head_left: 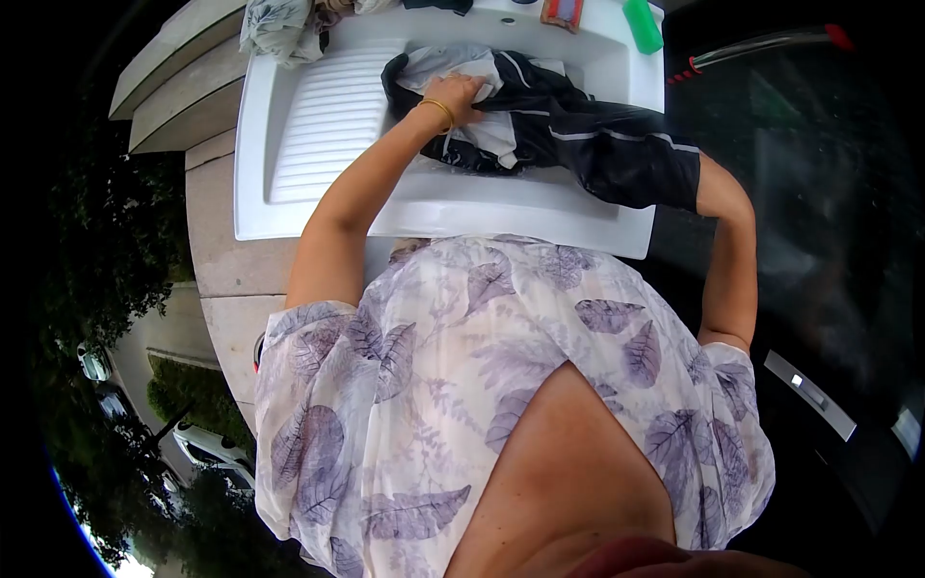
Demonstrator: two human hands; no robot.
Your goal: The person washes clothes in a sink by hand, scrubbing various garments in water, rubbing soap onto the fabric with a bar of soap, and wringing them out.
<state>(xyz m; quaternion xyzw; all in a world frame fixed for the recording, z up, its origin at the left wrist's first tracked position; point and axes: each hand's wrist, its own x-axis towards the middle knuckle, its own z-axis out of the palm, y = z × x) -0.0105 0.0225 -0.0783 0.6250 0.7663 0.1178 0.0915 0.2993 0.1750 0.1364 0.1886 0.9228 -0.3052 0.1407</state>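
A black garment [617, 144] with pale stripes and a white lining [496, 135] lies bunched in the white sink [453, 214]. My left hand [457, 98], with a gold-coloured bangle at the wrist, is closed on the bunched cloth near the sink's middle. From the right, my right forearm [725, 191] goes into a tube of the black garment, a sleeve or a leg. The cloth covers my right hand, so its fingers are hidden.
A ribbed washboard slope [337, 120] forms the sink's left side. Grey cloth [279, 29] hangs over the back left corner. On the back rim are a green object [643, 26] and a red-edged item [562, 13]. A dark glossy surface [800, 173] lies to the right.
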